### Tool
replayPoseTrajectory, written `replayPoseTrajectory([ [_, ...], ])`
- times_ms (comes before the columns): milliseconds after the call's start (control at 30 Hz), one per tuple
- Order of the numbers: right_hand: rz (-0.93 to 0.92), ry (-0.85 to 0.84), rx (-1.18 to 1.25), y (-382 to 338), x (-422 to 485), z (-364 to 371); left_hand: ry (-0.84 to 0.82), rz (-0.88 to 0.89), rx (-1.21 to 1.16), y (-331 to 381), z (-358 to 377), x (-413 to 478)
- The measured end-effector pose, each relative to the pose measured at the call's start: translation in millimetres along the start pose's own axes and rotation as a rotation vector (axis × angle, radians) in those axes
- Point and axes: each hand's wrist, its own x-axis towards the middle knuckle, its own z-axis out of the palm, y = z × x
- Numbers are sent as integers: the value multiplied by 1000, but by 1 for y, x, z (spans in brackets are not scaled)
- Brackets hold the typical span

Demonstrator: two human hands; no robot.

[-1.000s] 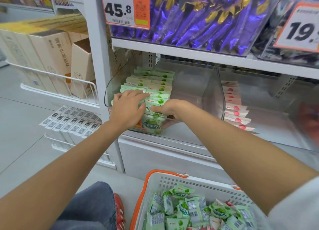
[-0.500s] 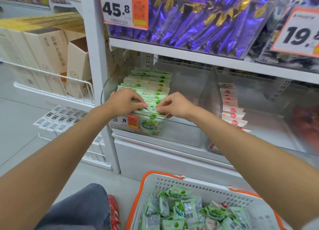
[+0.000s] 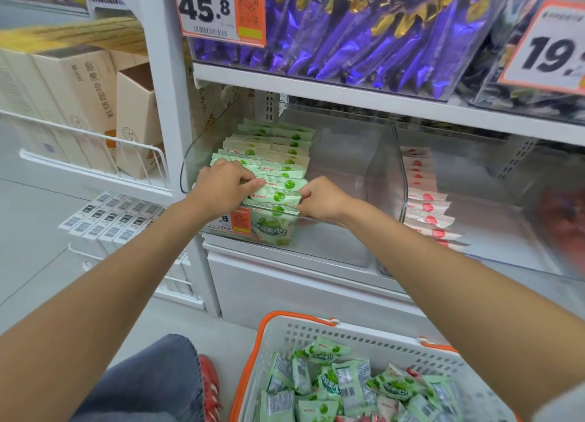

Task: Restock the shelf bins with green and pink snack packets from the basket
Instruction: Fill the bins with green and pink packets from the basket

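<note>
White store shelving (image 3: 316,87) carries clear bins; both hands are at the green row.

Left hand (image 3: 221,184) and right hand (image 3: 323,200) have fingers curled on opposite ends of the front green packets (image 3: 278,197); these stand on edge in the left bin (image 3: 348,174), long axis running left to right between the hands, the row lined front to back along the bin's left side; pink packets (image 3: 424,200) stand in the neighbouring bin, apart from the right hand; basket (image 3: 300,330) sits on the floor (image 3: 38,263) under the right arm, holding loose packets (image 3: 332,387); the next pick probably suits the right hand, which is nearer.
</note>
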Motion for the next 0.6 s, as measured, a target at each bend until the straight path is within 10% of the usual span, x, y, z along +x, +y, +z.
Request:
replayPoseTrajectory([
  [367, 193, -91, 3, -17, -10, -18, 96, 110, 128, 25, 6, -13],
  [600, 427, -317, 883, -29, 3, -17, -128, 19, 243, 23, 12, -6],
])
